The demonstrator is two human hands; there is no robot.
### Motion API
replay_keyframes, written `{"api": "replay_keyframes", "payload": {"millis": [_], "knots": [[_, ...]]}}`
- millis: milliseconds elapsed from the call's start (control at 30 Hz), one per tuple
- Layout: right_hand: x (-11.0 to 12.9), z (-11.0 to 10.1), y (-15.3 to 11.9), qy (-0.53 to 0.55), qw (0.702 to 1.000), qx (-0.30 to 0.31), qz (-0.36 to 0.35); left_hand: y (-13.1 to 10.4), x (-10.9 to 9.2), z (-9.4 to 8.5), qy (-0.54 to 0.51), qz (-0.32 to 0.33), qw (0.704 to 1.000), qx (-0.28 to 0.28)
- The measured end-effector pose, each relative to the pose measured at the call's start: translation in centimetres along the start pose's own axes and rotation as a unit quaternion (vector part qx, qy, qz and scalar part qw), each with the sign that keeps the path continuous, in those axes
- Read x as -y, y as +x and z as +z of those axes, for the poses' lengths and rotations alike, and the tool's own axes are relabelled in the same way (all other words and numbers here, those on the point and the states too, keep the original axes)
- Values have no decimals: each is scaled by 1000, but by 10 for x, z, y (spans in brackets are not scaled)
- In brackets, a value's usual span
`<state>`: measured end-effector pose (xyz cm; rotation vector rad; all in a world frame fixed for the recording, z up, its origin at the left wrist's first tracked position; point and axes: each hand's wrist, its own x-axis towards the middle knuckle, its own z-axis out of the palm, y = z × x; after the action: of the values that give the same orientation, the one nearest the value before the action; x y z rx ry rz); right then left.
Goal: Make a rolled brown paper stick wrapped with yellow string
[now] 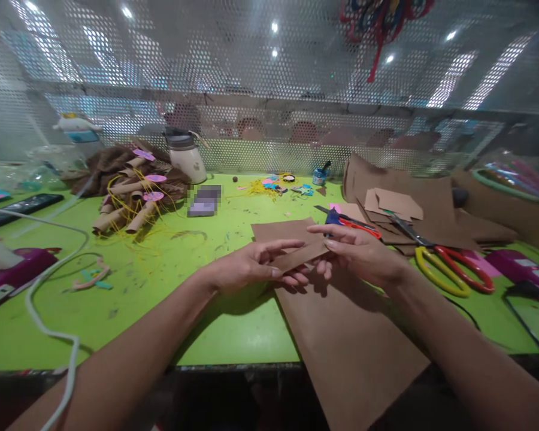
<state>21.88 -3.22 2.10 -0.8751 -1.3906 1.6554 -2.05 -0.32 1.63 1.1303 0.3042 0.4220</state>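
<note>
A narrow folded strip of brown paper (300, 254) is held between both hands, tilted up toward the right. My left hand (263, 263) pinches its left end between thumb and fingers. At the other end, my right hand (345, 248) grips the strip with its thumb on top. Below the hands lies a long brown paper sheet (354, 341), its lower end hanging over the table's front edge. Just beyond my right hand are scissors with red handles (359, 226), partly hidden by a dark blue object.
Yellow-and-red-handled scissors (453, 269) lie at right near stacked brown paper (404, 191). Rolled paper tubes with yellow strings (135, 197) and a bottle (186, 155) stand back left. A white cable (36, 311) crosses the left side. Colourful scraps (273, 184) lie at the back.
</note>
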Motion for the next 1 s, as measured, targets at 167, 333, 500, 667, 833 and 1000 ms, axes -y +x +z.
{"api": "replay_keyframes", "payload": {"millis": [167, 333, 500, 667, 833, 1000], "knots": [[-4, 7, 8, 36, 995, -87, -18, 5, 4, -2, -10, 18, 998, -64], [-16, 23, 14, -1, 995, -95, -1, 9, 6, 5, -25, 46, 994, -92], [-21, 32, 16, -106, 984, -130, -57, 14, 17, 12, -16, 30, 995, -91], [-20, 35, 14, -122, 985, -108, -54, 17, 25, 17, 25, 6, 997, -77], [-19, 38, 14, -139, 982, -118, -47, 15, 23, 21, 94, -15, 992, -88], [-8, 30, 9, -187, 975, -117, -21, 10, 5, 13, 131, -5, 978, -164]]}}
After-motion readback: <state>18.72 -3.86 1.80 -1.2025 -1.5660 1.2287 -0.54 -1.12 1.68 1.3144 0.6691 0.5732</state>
